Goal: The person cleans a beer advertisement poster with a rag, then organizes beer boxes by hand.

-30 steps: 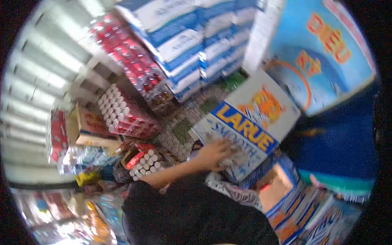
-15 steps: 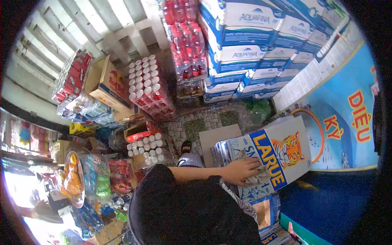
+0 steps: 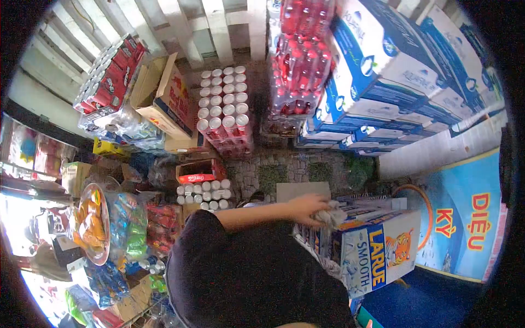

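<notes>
My left hand [image 3: 310, 209] reaches across from the left, its fingers closed on a crumpled grey cloth [image 3: 330, 217]. It is over the upper edge of the Larue Smooth beer cartons. Just below and to the right stands the nearest Larue carton [image 3: 377, 254], white and blue with a tiger's head on its side. More cartons [image 3: 358, 205] are packed behind it, partly covered by my hand and the cloth. My right hand is out of sight; a strip of skin shows at the bottom edge.
Stacked Aquafina cartons [image 3: 394, 71] rise at the upper right, next to packs of red bottles [image 3: 301, 71]. Shrink-wrapped cans [image 3: 224, 104] stand left of them, near an open Red Bull carton [image 3: 167, 104]. An orange hoop [image 3: 429, 218] lies against a blue banner [image 3: 465, 186].
My left hand has moved up and slightly left with the cloth, away from the front Larue carton's printed face. The view has shifted, and cartons behind that one now show.
</notes>
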Tool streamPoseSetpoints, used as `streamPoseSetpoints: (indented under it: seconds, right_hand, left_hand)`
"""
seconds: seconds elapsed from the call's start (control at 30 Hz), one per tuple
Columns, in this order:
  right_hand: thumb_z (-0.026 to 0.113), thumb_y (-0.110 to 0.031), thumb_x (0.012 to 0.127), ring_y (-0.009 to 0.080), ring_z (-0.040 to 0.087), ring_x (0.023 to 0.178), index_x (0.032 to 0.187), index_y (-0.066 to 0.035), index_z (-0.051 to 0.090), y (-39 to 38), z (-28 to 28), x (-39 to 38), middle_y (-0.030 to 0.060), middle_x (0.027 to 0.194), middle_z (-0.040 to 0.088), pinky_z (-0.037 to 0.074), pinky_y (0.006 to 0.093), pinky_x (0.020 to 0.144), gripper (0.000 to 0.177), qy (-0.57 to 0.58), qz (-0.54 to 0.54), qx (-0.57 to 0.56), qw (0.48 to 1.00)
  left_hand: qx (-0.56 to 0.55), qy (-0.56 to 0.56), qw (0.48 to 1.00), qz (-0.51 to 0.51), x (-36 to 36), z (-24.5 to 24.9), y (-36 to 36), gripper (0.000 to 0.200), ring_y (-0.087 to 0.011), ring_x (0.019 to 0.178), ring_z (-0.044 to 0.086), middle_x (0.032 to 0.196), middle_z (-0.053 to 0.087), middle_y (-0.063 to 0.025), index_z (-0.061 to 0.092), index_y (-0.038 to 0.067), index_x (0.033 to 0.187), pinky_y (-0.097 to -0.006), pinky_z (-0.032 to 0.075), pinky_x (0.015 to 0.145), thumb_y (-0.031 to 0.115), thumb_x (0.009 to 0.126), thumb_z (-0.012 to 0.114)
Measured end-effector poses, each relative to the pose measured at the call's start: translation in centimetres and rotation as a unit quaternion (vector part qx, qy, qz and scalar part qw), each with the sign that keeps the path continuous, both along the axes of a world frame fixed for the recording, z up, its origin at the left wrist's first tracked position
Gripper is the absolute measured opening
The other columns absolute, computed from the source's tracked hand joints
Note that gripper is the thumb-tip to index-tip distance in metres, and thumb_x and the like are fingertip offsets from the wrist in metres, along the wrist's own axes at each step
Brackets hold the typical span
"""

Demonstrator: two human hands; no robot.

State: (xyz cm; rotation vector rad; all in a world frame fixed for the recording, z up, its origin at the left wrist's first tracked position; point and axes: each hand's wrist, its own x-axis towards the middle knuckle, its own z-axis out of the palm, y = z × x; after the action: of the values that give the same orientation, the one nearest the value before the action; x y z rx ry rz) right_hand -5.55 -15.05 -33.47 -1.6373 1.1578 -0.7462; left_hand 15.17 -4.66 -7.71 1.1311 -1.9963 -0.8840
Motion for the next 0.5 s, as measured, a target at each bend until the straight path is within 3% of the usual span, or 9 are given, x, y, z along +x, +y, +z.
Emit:
streamPoseSetpoints:
  seconds: [0.07, 0.13, 0.2, 0.27, 0.3, 0.33, 0.4, 0.47, 0.5]
  right_hand:
    - [0.05, -0.027, 0.076, 0.0177, 0.051, 0.079, 0.096, 0.0, 0.049, 1.8, -0.2, 2.0, 0.0107, 0.09, 0.051, 0.041, 0.0298, 0.065, 0.033, 0.02, 0.011, -0.002, 1.0]
    - [0.05, -0.027, 0.077, 0.0177, 0.051, 0.08, 0.097, -0.001, 0.049, 3.8, -0.3, 3.9, 0.0108, 0.091, 0.051, 0.041, 0.0297, 0.065, 0.033, 0.039, 0.022, -0.003, 0.999]
    - [0.049, -0.027, 0.077, 0.0176, 0.051, 0.081, 0.098, -0.001, 0.049, 5.8, -0.1, 5.0, 0.011, 0.092, 0.051, 0.041, 0.0296, 0.066, 0.033, 0.063, 0.035, -0.003, 0.997]
    - [0.049, -0.027, 0.078, 0.0176, 0.051, 0.082, 0.098, -0.001, 0.049, 7.7, 3.8, 7.9, 0.0111, 0.093, 0.051, 0.041, 0.0295, 0.067, 0.033, 0.087, 0.053, -0.005, 0.995]
    - [0.047, -0.016, 0.08, 0.021, 0.041, 0.102, 0.108, 0.002, 0.042, 6.4, 7.2, 11.9, 0.0118, 0.108, 0.046, 0.03, 0.0323, 0.088, 0.033, -0.056, -0.031, 0.276, 0.959]
    - [0.046, -0.016, 0.081, 0.0214, 0.036, 0.109, 0.118, 0.001, 0.032, 5.7, 11.6, 15.4, 0.0144, 0.118, 0.038, 0.025, 0.0304, 0.092, 0.043, -0.052, 0.101, 0.16, 0.98]
    - [0.048, -0.018, 0.078, 0.0244, 0.033, 0.11, 0.12, -0.002, 0.03, 5.9, 18.2, 22.5, 0.0138, 0.119, 0.036, 0.024, 0.033, 0.092, 0.048, -0.101, 0.196, 0.054, 0.974]
    - [0.05, -0.019, 0.077, 0.0255, 0.032, 0.11, 0.12, -0.003, 0.029, 5.9, 19.5, 26.8, 0.0139, 0.119, 0.036, 0.024, 0.0341, 0.092, 0.05, -0.155, 0.28, 0.014, 0.947]
    - [0.052, -0.019, 0.075, 0.0267, 0.033, 0.109, 0.118, -0.003, 0.032, 5.9, 19.7, 28.7, 0.0142, 0.117, 0.037, 0.025, 0.0352, 0.091, 0.051, -0.126, 0.349, -0.053, 0.927]
  left_hand:
    - [0.077, 0.011, 0.995, 0.058, 3.5, -1.1, 0.7, 0.047, -0.0277, 0.089, 0.049, 0.094, 0.05, -0.0197, 0.048, 0.005, 0.104, -0.0372, 0.039, 0.075, 0.031, 0.067, 0.06]
    - [0.091, 0.141, 0.966, 0.195, 6.7, -2.5, 1.4, 0.04, -0.0189, 0.073, 0.053, 0.083, 0.055, -0.0131, 0.05, 0.005, 0.1, -0.0305, 0.042, 0.062, 0.029, 0.07, 0.059]
    - [0.305, 0.253, 0.884, 0.247, 9.8, -2.3, 2.1, 0.033, -0.0116, 0.067, 0.05, 0.078, 0.056, -0.0058, 0.051, 0.005, 0.098, -0.0257, 0.042, 0.057, 0.025, 0.073, 0.057]
    - [0.24, 0.373, 0.802, 0.399, 11.3, -4.6, 2.7, 0.023, -0.0094, 0.073, 0.049, 0.079, 0.054, -0.0012, 0.052, 0.006, 0.095, -0.0234, 0.041, 0.066, 0.022, 0.079, 0.05]
    - [0.215, 0.454, 0.75, 0.431, 11.9, -6.3, 2.9, 0.029, -0.0098, 0.075, 0.049, 0.083, 0.053, -0.0026, 0.048, 0.005, 0.099, -0.0233, 0.04, 0.067, 0.027, 0.08, 0.048]
    - [0.184, 0.528, 0.69, 0.459, 12.7, -7.1, 3.2, 0.036, -0.0101, 0.077, 0.048, 0.087, 0.053, -0.004, 0.044, 0.003, 0.104, -0.0232, 0.04, 0.068, 0.031, 0.082, 0.045]
    - [0.18, 0.647, 0.573, 0.469, 13.8, -6.3, 3.4, 0.039, -0.012, 0.089, 0.044, 0.099, 0.048, -0.0066, 0.038, 0.004, 0.11, -0.0255, 0.036, 0.078, 0.033, 0.084, 0.039]
    - [0.163, 0.611, 0.61, 0.478, 14.0, -6.5, 3.9, 0.045, -0.0147, 0.097, 0.042, 0.108, 0.043, -0.0064, 0.035, 0.006, 0.112, -0.0276, 0.033, 0.083, 0.041, 0.084, 0.034]
    - [0.195, 0.66, 0.564, 0.456, 14.1, -5.8, 3.9, 0.049, -0.0157, 0.099, 0.042, 0.11, 0.042, -0.0065, 0.035, 0.007, 0.114, -0.0287, 0.033, 0.084, 0.044, 0.083, 0.033]
